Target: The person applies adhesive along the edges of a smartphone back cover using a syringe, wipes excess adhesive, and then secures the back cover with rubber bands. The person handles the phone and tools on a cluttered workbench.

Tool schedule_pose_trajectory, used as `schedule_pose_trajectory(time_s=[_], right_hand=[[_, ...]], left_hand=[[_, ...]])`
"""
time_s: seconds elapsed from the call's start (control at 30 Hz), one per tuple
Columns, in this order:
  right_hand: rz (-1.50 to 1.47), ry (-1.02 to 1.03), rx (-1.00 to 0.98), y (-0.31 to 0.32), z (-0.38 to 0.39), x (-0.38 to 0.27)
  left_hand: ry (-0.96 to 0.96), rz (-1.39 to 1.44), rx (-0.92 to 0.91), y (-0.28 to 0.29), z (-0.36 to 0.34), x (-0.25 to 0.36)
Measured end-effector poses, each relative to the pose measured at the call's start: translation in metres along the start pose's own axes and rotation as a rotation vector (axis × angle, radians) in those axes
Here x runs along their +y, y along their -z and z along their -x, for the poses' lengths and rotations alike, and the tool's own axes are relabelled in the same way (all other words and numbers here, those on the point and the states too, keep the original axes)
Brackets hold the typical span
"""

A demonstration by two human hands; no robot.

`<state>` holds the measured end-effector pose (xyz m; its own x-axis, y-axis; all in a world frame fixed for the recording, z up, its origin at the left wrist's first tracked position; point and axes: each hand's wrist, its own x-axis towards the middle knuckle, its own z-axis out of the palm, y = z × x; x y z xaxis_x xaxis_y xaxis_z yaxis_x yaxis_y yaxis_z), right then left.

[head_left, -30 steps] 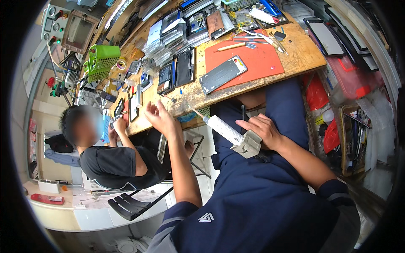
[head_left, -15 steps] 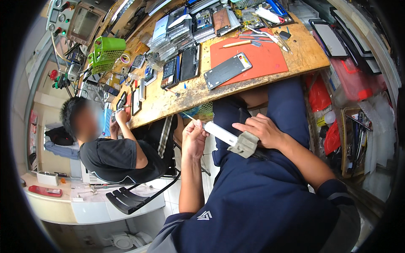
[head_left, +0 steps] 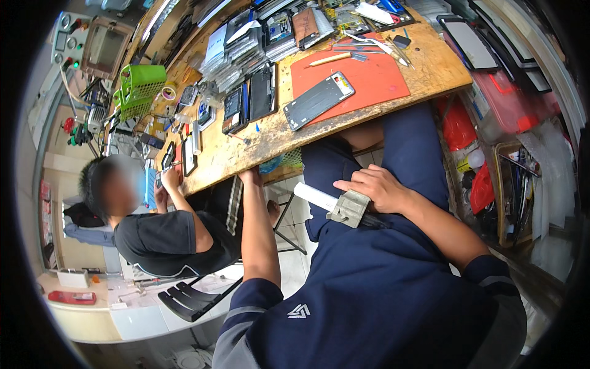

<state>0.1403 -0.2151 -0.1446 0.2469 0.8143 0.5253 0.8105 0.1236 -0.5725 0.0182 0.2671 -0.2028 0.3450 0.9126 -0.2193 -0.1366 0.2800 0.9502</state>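
Observation:
Over my lap, my right hand (head_left: 382, 189) is curled around the upper right side of a grey-green, clamp-like holder (head_left: 349, 208). A white tube (head_left: 314, 195) sticks out of the holder, slanting up to the left with its free end bare. Something dark lies by the holder's lower right. My left hand (head_left: 250, 177) is stretched forward to the bench's front edge, well apart from the tube. Its fingers are hidden at the edge, so whether it holds anything does not show.
On the worn wooden bench (head_left: 270, 143) lie an orange mat (head_left: 381, 83), a phone housing (head_left: 319, 101), hand tools and stacked phone parts (head_left: 236, 55). To my left a co-worker (head_left: 172, 237) sits holding a small device. Red bags and a tool bin (head_left: 505, 203) stand at right.
My left hand has left the tube's free end, where it held a thin stick, and reached forward to the bench edge. My right hand and the holder have barely moved.

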Motion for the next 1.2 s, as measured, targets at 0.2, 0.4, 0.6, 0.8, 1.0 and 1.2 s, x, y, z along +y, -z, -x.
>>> schedule_pose_trajectory(time_s=[0.2,0.4,0.6,0.8,1.0,1.2], right_hand=[[0.019,-0.011,0.131,-0.001,0.003,0.004],[0.073,0.069,0.247,0.005,-0.005,0.001],[0.147,0.173,0.519,0.006,-0.007,0.001],[0.061,0.236,0.626,0.007,-0.003,0.007],[0.051,0.269,0.641,0.012,-0.006,0.006],[0.074,0.261,0.620,0.009,-0.003,0.008]], left_hand=[[-1.148,-0.933,-0.192,-0.050,0.188,-0.007],[-0.940,-0.793,0.023,-0.087,0.157,0.087],[-0.489,-0.539,-0.397,-0.121,0.168,0.117],[-0.187,0.033,-0.952,-0.143,0.303,0.125],[-0.326,-0.190,-0.922,-0.163,0.338,0.136],[-0.341,-0.186,-0.952,-0.166,0.341,0.136]])
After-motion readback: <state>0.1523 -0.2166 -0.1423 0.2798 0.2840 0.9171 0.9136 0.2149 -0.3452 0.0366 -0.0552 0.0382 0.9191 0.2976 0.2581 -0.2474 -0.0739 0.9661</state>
